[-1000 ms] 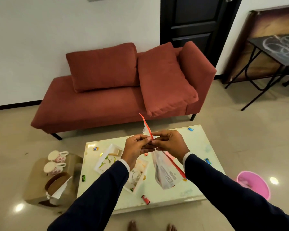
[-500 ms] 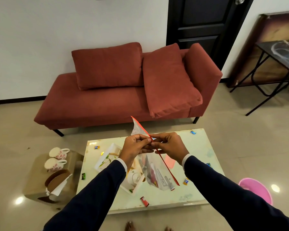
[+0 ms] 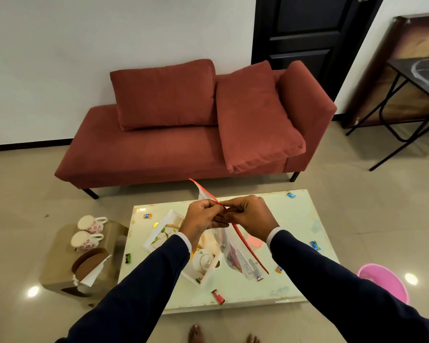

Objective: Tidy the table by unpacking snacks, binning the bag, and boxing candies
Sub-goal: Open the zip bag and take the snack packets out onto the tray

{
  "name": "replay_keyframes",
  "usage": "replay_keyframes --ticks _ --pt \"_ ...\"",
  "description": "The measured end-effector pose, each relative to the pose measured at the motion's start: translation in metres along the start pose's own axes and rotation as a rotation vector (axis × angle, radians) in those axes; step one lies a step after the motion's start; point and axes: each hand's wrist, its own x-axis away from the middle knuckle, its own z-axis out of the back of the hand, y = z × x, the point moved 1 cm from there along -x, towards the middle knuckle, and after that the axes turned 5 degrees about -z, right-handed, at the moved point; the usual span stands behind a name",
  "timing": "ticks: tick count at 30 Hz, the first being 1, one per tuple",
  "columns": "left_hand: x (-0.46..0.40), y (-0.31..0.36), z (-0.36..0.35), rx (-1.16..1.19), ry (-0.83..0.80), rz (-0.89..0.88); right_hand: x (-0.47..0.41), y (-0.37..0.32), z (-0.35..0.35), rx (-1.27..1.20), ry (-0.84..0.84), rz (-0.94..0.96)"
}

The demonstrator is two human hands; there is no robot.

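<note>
A clear snack bag (image 3: 235,256) with a red zip strip hangs above the low white table (image 3: 292,219), snacks showing through its lower part. My left hand (image 3: 201,219) and my right hand (image 3: 248,216) both pinch the bag's top at the red strip, fingers touching each other. Under my hands lies an open white box (image 3: 203,264) with a leaf print and a teapot picture. Loose wrapped candies are scattered on the table, among them a red candy (image 3: 217,296), a blue candy (image 3: 291,194) and a green candy (image 3: 127,258).
A pink bin (image 3: 386,283) stands on the floor right of the table. On the left a cardboard box (image 3: 60,258) carries two flowered cups (image 3: 89,231). A red sofa (image 3: 183,134) is behind the table, a black folding table (image 3: 416,95) at far right. My bare feet (image 3: 196,334) are at the near edge.
The bag's top has been pulled further apart and its red strip now trails down to the right. The camera view has shifted slightly down and left.
</note>
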Motion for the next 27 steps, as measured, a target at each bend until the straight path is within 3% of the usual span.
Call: replay_keyframes --ticks 10,21,27 --pt "-0.001 0.000 0.005 -0.101 -0.024 -0.053 -0.003 0.002 -0.001 -0.339 -0.041 -0.249" --pt "0.001 -0.008 0.012 -0.085 -0.061 -0.008 -0.006 0.007 -0.012 -0.242 0.043 -0.299" --pt "0.004 -0.004 0.051 -0.154 0.008 0.047 -0.019 0.022 0.016 -0.190 0.104 -0.285"
